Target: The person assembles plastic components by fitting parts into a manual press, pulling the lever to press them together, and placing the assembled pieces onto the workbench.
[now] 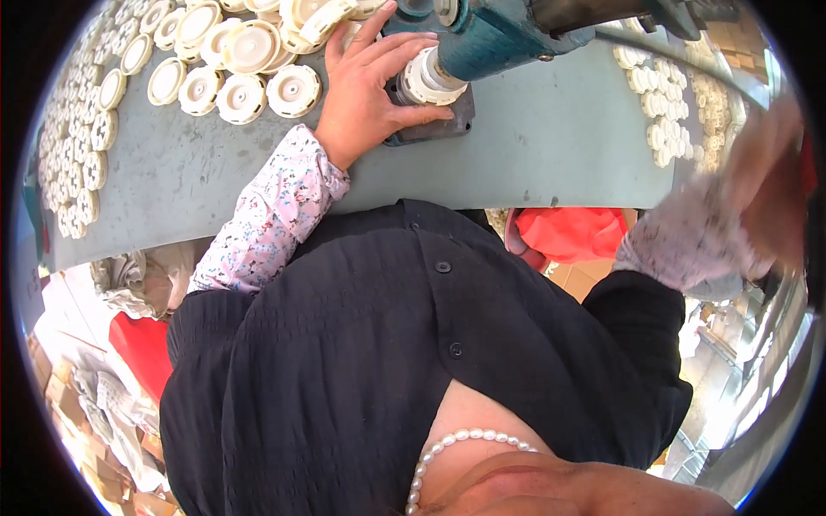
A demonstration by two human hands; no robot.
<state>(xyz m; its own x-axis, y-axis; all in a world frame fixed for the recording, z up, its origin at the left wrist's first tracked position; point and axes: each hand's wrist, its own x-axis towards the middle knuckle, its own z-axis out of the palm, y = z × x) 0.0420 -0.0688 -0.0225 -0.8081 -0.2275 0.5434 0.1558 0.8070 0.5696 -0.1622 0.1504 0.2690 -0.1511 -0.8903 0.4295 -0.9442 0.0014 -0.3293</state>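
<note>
My left hand (366, 99), in a floral sleeve, reaches over the table to a teal press (495, 43). Its thumb and forefinger curve round the sides of a cream round plastic part (423, 86), while the other fingers spread toward the loose pieces. That part sits on the dark press base (443, 125), directly under the metal ram. Out at the far right, my right hand (779, 176) is smeared by motion beside the blurred end of a long grey lever (671, 56). Whether it grips the lever cannot be made out.
Cream round discs (294, 90) are heaped left of the press. Many smaller rings (77, 163) line the table's left edge, with stacks of white parts (662, 103) on the right. A red bag (572, 232) shows below the grey table's (551, 155) front edge.
</note>
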